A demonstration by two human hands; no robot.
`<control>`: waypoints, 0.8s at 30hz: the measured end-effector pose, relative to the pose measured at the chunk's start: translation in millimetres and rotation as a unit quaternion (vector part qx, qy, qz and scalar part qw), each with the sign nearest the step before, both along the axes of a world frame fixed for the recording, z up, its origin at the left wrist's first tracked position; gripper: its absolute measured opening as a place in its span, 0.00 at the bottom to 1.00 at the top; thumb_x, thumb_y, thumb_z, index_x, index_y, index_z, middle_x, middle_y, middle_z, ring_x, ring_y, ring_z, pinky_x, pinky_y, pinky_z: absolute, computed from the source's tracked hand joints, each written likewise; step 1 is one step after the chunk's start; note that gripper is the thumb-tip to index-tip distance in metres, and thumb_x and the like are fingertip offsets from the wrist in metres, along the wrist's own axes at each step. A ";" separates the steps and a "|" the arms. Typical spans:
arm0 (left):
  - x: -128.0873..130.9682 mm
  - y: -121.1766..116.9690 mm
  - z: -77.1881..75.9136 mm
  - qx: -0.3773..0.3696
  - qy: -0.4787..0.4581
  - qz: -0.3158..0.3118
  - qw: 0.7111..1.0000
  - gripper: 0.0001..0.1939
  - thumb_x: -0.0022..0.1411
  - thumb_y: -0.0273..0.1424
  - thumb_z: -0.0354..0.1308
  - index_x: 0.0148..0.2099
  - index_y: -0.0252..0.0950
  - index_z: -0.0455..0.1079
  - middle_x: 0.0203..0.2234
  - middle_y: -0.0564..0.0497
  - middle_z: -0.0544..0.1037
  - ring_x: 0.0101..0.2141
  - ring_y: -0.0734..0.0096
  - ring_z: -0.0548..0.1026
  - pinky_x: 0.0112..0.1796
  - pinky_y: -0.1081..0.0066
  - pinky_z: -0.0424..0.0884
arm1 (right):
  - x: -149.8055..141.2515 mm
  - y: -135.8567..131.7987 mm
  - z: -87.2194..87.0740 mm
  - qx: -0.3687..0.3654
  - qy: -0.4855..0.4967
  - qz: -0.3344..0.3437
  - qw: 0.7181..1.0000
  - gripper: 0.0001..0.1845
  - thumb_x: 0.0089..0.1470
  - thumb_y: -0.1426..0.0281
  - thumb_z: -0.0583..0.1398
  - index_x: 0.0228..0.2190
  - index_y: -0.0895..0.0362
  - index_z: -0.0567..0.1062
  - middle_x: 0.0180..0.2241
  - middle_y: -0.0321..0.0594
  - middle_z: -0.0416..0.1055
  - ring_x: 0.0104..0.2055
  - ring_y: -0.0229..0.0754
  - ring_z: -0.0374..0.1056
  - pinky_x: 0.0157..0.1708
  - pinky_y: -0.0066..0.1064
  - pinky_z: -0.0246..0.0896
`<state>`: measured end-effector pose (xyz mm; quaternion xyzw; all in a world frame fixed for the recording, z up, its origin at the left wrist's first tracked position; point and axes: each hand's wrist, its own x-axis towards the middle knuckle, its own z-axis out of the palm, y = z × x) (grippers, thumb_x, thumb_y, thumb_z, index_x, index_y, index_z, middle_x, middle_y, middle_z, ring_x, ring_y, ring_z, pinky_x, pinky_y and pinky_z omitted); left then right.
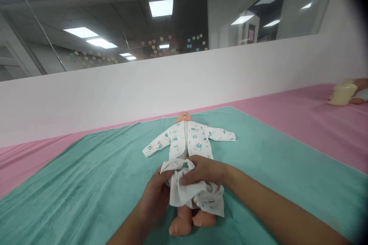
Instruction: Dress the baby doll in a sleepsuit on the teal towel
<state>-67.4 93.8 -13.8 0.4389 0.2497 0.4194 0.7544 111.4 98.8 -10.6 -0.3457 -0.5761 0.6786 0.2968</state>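
A baby doll (184, 116) lies on its back, wearing a white printed jacket (198, 140) with both sleeves spread out. Over the doll's legs is a bunched pair of white printed baby pants (188, 192), partly turned so the plain inside shows. My left hand (156, 195) grips the left edge of the pants, its thumb on top. From the right, my right hand (204, 170) pinches the upper part of the cloth. Below the pants the doll's bare feet (181, 225) stick out. The doll's waist and upper legs are hidden by the cloth and my hands.
A green blanket (115, 172) lies under the doll, over a pink cover (287, 115). At the far right is a pale yellow bottle-like object (342, 92) beside part of another doll-like figure (361, 84). A white wall (115, 92) with windows above stands behind.
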 end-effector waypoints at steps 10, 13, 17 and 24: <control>2.6 4.4 -4.3 0.108 0.107 -0.091 0.984 0.33 0.47 0.40 0.65 0.53 0.29 0.65 0.40 0.41 0.75 0.40 0.53 0.72 0.39 0.65 0.68 | -3.3 9.3 -21.2 -0.032 0.177 -0.115 0.977 0.14 0.40 0.73 0.61 0.33 0.61 0.73 0.25 0.37 0.70 0.29 0.39 0.67 0.35 0.35 0.61; 5.0 7.0 -4.4 0.179 0.190 -0.078 0.962 0.32 0.42 0.34 0.67 0.51 0.31 0.67 0.40 0.44 0.75 0.41 0.54 0.72 0.38 0.67 0.68 | -3.8 8.8 -21.1 -0.035 0.177 -0.112 0.977 0.12 0.41 0.73 0.61 0.33 0.61 0.73 0.24 0.37 0.69 0.28 0.38 0.66 0.34 0.34 0.61; 12.8 -0.8 3.7 0.195 0.263 0.014 0.945 0.22 0.50 0.30 0.60 0.49 0.32 0.68 0.41 0.45 0.75 0.41 0.57 0.72 0.39 0.67 0.67 | -3.3 3.9 -13.4 0.003 0.169 -0.093 0.981 0.12 0.41 0.71 0.63 0.32 0.61 0.73 0.28 0.39 0.70 0.32 0.39 0.66 0.34 0.31 0.60; 19.9 -7.8 2.0 0.152 0.235 0.170 0.945 0.10 0.48 0.26 0.55 0.36 0.32 0.70 0.28 0.50 0.75 0.32 0.66 0.72 0.32 0.73 0.66 | -0.2 -2.7 -0.1 0.041 0.043 -0.031 0.998 0.26 0.31 0.73 0.69 0.37 0.58 0.72 0.31 0.36 0.70 0.33 0.38 0.65 0.32 0.28 0.60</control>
